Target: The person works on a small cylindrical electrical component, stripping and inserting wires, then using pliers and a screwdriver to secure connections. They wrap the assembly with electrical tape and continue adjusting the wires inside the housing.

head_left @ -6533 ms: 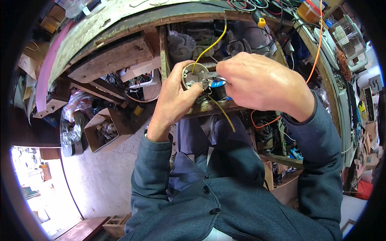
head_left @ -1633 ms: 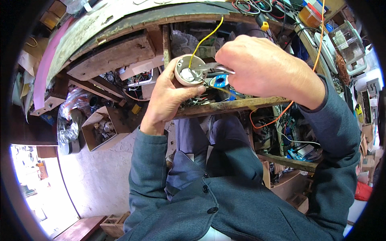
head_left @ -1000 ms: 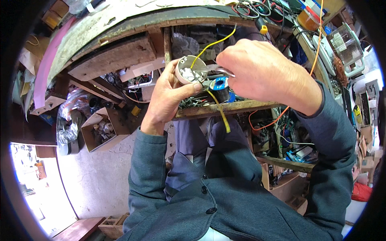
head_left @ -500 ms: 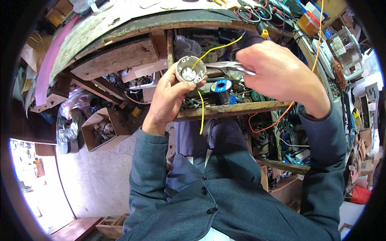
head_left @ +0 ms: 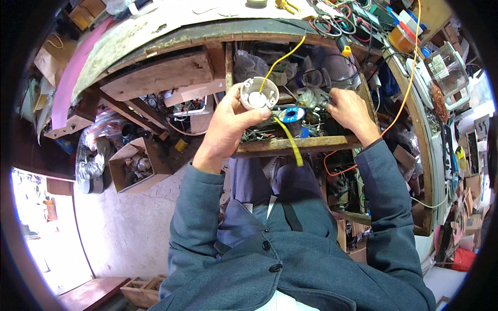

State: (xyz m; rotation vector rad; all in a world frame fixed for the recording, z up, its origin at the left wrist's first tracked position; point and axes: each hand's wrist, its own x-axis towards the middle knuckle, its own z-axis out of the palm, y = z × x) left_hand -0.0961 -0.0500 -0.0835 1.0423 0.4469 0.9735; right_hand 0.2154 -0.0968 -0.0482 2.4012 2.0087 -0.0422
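Note:
My left hand [head_left: 228, 129] grips a round, pale cup-like housing [head_left: 270, 93] with small holes near its rim. A yellow wire [head_left: 283, 58] rises from its inside, and another yellow length [head_left: 292, 141] hangs below it. My right hand [head_left: 348, 113] is down over the cluttered drawer, fingers curled; what is in them is too small to make out. A spool of thin wire [head_left: 296, 128] with a blue label stands between my hands, among small parts and plastic bags [head_left: 311, 97].
The wooden drawer edge [head_left: 311, 144] crosses in front of my legs. The bench top [head_left: 202, 13] carries coiled leads. An orange cable [head_left: 404, 88] runs down at the right, beside a clear container [head_left: 441, 67]. A cardboard box [head_left: 129, 176] sits lower left.
My right hand, which had a silver tool at the housing, has moved away down and right into the drawer. The housing has shifted slightly right in my left hand.

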